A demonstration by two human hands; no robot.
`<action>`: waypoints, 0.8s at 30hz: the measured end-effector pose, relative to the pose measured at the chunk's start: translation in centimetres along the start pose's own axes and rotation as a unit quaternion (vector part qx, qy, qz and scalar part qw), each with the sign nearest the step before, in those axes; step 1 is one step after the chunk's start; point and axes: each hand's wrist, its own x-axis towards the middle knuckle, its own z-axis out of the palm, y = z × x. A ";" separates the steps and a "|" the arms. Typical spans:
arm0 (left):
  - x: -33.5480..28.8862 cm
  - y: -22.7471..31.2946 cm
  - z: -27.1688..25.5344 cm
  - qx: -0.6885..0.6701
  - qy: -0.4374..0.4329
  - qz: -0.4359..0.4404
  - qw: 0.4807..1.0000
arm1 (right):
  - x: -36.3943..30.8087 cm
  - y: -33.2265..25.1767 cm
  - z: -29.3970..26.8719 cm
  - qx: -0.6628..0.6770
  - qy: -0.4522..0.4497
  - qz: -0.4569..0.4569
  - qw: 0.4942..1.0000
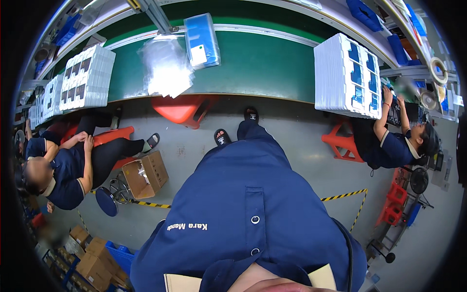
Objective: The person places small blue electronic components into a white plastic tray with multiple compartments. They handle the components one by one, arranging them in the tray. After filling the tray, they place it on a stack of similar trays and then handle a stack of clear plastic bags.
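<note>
Neither my left hand nor my right hand shows; only my dark blue shirt fills the lower middle. Ahead of me is a green-topped workbench (262,63). A loose pile of clear plastic bags (168,65) lies on it, left of the middle. Beside that pile rests a blue packet in clear film (201,41) with a white label. At the bench's right stands a tall stack of white trays (335,73) with dark blue pieces in their pockets. Another stack of white trays (90,78), holding dark pieces, stands at the left.
Under the bench's front edge is a red stool (182,108). Co-workers sit at the left, hands together; another person (396,146) works at the right beside the tray stack. An open cardboard box (146,174) and a round blue stool (107,201) stand on the floor at left.
</note>
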 end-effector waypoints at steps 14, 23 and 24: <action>-2.7 -4.1 -1.0 -0.037 0.015 -0.016 0.999 | -0.4 -2.2 -1.0 -0.028 -0.037 0.001 0.999; -3.5 -5.7 -0.8 -0.060 0.018 -0.016 0.998 | -0.9 -4.0 -1.8 -0.039 -0.059 0.001 0.997; -3.4 -5.8 -0.7 -0.062 0.018 -0.017 0.998 | -1.0 -4.2 -1.8 -0.038 -0.061 0.000 0.997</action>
